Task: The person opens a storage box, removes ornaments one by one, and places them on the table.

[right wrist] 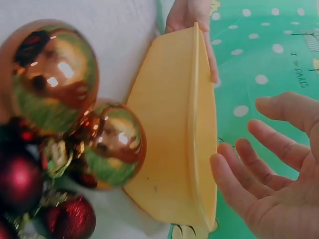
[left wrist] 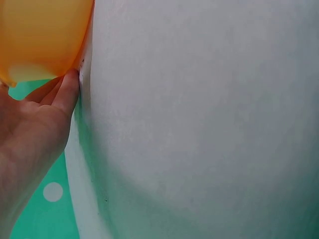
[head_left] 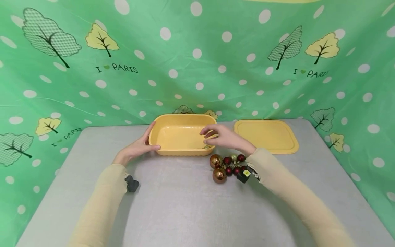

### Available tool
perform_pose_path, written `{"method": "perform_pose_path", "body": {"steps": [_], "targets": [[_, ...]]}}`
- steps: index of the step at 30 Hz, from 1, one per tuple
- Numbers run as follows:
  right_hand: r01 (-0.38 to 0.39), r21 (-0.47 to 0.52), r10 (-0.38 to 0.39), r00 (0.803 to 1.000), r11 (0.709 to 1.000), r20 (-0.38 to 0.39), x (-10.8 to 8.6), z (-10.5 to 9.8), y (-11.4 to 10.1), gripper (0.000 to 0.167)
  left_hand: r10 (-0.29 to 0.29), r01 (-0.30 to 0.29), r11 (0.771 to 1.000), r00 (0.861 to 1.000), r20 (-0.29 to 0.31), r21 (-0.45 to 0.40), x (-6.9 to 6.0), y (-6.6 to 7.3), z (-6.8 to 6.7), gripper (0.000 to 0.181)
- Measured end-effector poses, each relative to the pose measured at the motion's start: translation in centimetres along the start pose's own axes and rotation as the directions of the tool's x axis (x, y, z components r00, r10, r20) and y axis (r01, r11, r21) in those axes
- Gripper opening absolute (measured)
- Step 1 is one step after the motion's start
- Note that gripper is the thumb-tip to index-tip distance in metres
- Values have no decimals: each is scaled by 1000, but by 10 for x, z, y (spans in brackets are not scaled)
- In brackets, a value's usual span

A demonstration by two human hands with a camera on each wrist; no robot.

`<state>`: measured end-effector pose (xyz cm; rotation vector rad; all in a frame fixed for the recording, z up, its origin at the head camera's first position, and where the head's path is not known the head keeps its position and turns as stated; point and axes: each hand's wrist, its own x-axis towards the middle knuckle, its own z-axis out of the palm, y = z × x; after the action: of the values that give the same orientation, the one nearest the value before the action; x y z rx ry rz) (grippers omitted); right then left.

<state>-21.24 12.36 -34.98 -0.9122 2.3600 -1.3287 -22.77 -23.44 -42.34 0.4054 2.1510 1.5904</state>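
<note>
A yellow plastic container (head_left: 182, 152), without its lid, stands at the back of the table. My left hand (head_left: 139, 145) grips its left end, thumb at the front corner and fingers along the side. Over the container's right end hovers my right hand (head_left: 220, 135), its fingers spread and loosely bent with nothing between them. Beneath it, a small gold-green ball (head_left: 207, 147) lies inside the front right corner. A bunch of Christmas baubles sits just in front of the container, with shiny copper balls (head_left: 219, 175) and smaller dark red ones (right wrist: 70, 214); the right wrist partly hides it.
The flat yellow lid (head_left: 268, 135) lies to the right of the container, partly behind my right forearm. A grey cloth covers the table (head_left: 172, 206). Behind the table hangs a green dotted curtain (head_left: 197, 68), close to the container's back.
</note>
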Motion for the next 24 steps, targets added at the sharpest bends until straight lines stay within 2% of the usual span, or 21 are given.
{"method": "perform_pose_path", "body": {"steps": [5, 10, 15, 20, 24], "targets": [[-66, 16, 65, 997, 998, 45, 16, 6, 2, 32, 7, -7, 1000, 1000, 1, -13, 2, 0, 0, 105], [-151, 21, 148, 985, 988, 86, 28, 11, 4, 34, 3, -3, 1000, 1000, -1, -13, 3, -2, -1, 105], [-186, 25, 181, 976, 982, 124, 36, 14, 9, 34, 15, -15, 1000, 1000, -3, 6, 3, -4, -1, 105], [-272, 59, 255, 945, 960, 203, 42, 18, 14, 39, 19, -19, 1000, 1000, -5, 16, 2, -4, -1, 106], [-306, 29, 288, 921, 952, 263, 47, 21, 16, 39, 17, -17, 1000, 1000, -5, 11, 2, -4, -1, 105]]}}
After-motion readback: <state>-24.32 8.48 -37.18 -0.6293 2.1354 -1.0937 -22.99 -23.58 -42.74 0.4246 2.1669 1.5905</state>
